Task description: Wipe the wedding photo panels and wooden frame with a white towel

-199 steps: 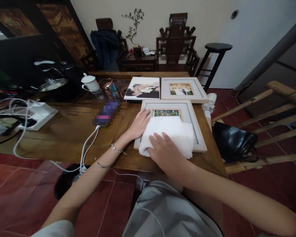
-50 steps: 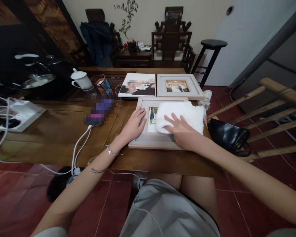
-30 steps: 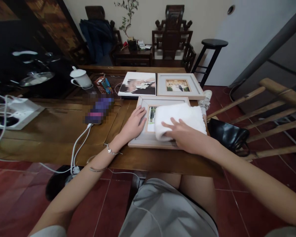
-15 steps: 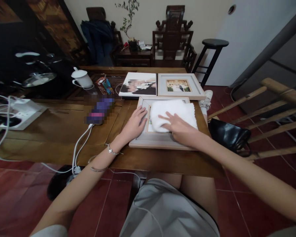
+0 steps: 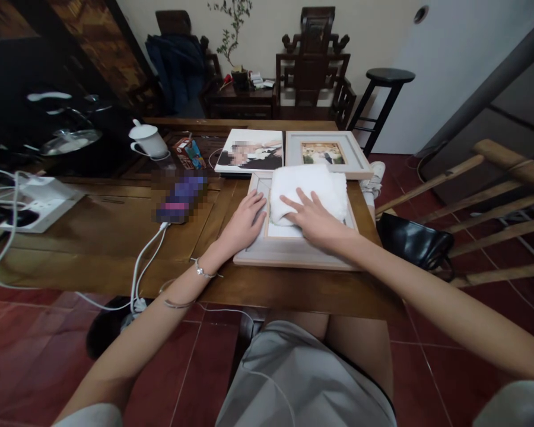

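Note:
My right hand (image 5: 314, 216) presses a folded white towel (image 5: 309, 184) against a picture frame, its fingers spread over the top and its thumb by the near edge. The towel covers most of the frame's middle and its far edge. The frame (image 5: 289, 256) has a pale wood rim and a light grey mat, and lies flat near the table's front edge. Flat on the frame's left side rests my left hand (image 5: 247, 219), fingers stretched out and holding nothing.
Behind lie a photo panel (image 5: 249, 148) and another framed picture (image 5: 360, 157). Leftward on the table (image 5: 115, 255) are a phone (image 5: 180, 198) with a white cable, a lidded cup (image 5: 149, 141), a small box (image 5: 189, 153) and a power strip (image 5: 48, 204). A wooden chair (image 5: 507, 154) stands right.
My right hand has slid the towel away from me and slightly left, baring the near part of the picture. My left hand stays in place on the frame.

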### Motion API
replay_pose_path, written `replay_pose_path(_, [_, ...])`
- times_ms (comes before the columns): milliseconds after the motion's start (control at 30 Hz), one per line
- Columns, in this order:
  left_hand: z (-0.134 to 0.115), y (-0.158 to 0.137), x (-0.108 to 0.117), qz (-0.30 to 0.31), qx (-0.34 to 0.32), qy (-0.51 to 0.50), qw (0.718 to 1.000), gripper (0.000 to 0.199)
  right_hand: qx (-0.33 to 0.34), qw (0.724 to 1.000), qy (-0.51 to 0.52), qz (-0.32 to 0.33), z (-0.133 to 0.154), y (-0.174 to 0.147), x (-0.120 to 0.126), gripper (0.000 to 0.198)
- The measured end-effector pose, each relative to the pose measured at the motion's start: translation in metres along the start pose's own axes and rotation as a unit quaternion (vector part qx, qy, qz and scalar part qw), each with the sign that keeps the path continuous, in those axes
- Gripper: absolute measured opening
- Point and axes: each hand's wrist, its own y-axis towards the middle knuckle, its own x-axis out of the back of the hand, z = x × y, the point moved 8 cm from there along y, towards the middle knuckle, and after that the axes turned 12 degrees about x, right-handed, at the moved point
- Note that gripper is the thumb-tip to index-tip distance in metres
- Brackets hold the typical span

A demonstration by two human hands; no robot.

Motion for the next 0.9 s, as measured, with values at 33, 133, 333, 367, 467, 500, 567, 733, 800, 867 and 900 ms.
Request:
replay_pose_path(33, [0.0, 0.0, 0.0, 0.001, 0.001, 0.002, 1.0, 0.039, 0.01, 1.0, 0.014, 0.018, 0.011, -0.007, 0.001, 0.06])
replay_pose_path(133, [0.0, 0.0, -0.002, 0.005, 0.003, 0.007, 1.0, 0.041, 0.048, 0.996, 0.057, 0.052, 0.044, -0.031, 0.011, 0.059])
replay_pose_path(333, [-0.003, 0.0, 0.004, -0.003, 0.017, -0.029, 0.999, 0.041, 0.115, 0.988, 0.08, 0.061, 0.093, -0.054, 0.029, 0.049])
replay_pose_path(367, [-0.004, 0.0, 0.006, -0.01, 0.019, -0.046, 0.999, 0.042, 0.116, 0.989, 0.071, 0.053, 0.096, -0.051, 0.029, 0.047])
replay_pose_path(467, [-0.007, -0.001, 0.015, -0.029, 0.029, -0.101, 0.994, 0.047, 0.113, 0.993, 0.033, 0.003, 0.097, -0.034, 0.027, 0.041])
replay_pose_path(500, [-0.007, -0.002, 0.017, -0.033, 0.033, -0.113, 0.992, 0.047, 0.11, 0.994, 0.019, -0.015, 0.094, -0.027, 0.026, 0.039])
replay_pose_path(567, [-0.004, -0.002, 0.019, -0.042, 0.045, -0.131, 0.99, 0.048, 0.094, 0.995, -0.01, -0.043, 0.084, -0.01, 0.023, 0.036])
replay_pose_path(733, [-0.002, -0.002, 0.016, -0.03, 0.05, -0.143, 0.988, 0.055, 0.043, 0.997, -0.061, -0.033, 0.042, 0.028, 0.015, 0.033])
replay_pose_path(800, [-0.003, -0.002, 0.014, -0.019, 0.042, -0.134, 0.99, 0.058, 0.038, 0.995, -0.078, -0.047, 0.025, 0.038, 0.02, 0.035])
replay_pose_path(867, [-0.004, -0.002, 0.014, -0.022, 0.044, -0.126, 0.991, 0.057, 0.031, 0.993, -0.093, -0.067, 0.01, 0.046, 0.026, 0.036])
replay_pose_path(900, [-0.003, -0.002, 0.015, -0.027, 0.047, -0.123, 0.991, 0.057, 0.025, 0.992, -0.098, -0.074, 0.003, 0.049, 0.029, 0.036])
